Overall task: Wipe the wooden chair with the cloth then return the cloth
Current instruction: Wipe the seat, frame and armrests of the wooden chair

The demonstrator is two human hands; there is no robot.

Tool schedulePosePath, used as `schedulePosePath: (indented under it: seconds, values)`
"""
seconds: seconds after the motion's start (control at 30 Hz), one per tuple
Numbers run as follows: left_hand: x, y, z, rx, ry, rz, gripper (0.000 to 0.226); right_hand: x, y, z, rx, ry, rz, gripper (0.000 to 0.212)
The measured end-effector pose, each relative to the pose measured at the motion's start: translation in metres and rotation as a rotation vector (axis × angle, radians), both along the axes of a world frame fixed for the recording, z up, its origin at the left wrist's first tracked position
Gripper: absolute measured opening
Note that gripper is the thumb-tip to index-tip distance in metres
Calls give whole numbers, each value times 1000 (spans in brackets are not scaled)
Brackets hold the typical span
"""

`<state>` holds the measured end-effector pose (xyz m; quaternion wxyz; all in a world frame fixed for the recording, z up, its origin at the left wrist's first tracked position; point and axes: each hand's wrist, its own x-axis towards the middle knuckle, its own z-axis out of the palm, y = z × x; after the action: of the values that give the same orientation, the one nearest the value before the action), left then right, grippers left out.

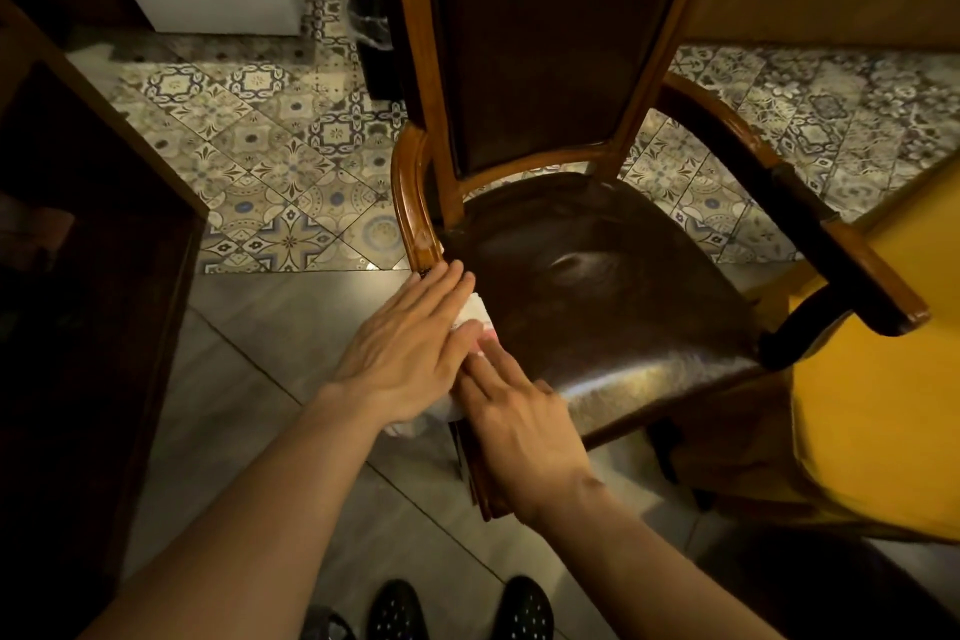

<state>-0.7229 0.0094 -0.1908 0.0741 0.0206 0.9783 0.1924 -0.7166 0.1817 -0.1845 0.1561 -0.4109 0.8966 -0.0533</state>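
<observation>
The wooden chair (613, 286) stands before me, with a dark leather seat, a tall padded back and curved brown armrests. A white cloth (477, 311) with a pink patch lies on the seat's front left edge, mostly hidden under my hands. My left hand (405, 353) rests flat on the cloth, fingers stretched toward the left armrest post. My right hand (519, 426) lies beside it, its fingers pressing the cloth's near part against the seat edge.
A yellow tablecloth (878, 379) covers a table at the right, close to the chair's right armrest (831, 244). Dark wooden furniture (93, 234) stands at the left. Patterned floor tiles (270, 161) lie behind; my black shoes (457, 611) are below.
</observation>
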Motion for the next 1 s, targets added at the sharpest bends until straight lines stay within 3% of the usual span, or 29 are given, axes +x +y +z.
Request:
schedulePosePath:
  seconds: [0.13,0.37,0.53,0.63,0.87,0.93,1.0]
  values:
    - [-2,8,-10,10,-66,0,88,1,9,1,7,-27,25,97]
    - [0,12,-15,-49,-48,4,79,20,36,13,-45,-118,50,68]
    - [2,19,-17,-87,-33,28,64,30,47,18,-18,-169,88,68]
    - [4,20,-17,-113,-14,25,63,35,56,21,7,-185,124,78]
    - [7,24,-24,-166,0,21,67,44,78,25,-105,-103,161,48]
    - [8,24,-26,-166,21,28,67,43,85,24,-97,-126,179,55]
    - [8,25,-28,-159,39,39,67,40,93,23,-113,-139,203,46]
